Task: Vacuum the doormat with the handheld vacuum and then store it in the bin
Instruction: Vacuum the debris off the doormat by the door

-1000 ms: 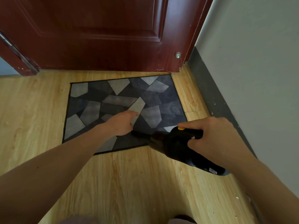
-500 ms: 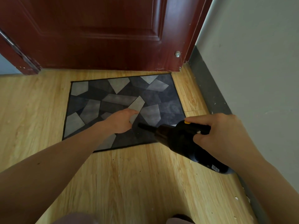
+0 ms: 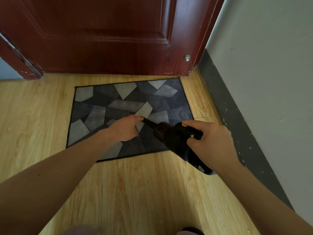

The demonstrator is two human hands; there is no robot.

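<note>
Right hand (image 3: 211,143): I see it gripping the black handheld vacuum (image 3: 177,141), nozzle aimed far-left over the mat.
Left hand (image 3: 126,128): pressed flat, fingers curled, on the doormat (image 3: 105,106).
Doormat: on wood floor (image 3: 135,192), near the door (image 3: 101,36).

Under me is a light wooden floor (image 3: 144,192). The doormat (image 3: 105,100) lies flat on it, gray patchwork with a dark edge, just before the red door (image 3: 101,39).

Left hand (image 3: 126,128) flat, right hand (image 3: 210,143) apparently clenched
</note>
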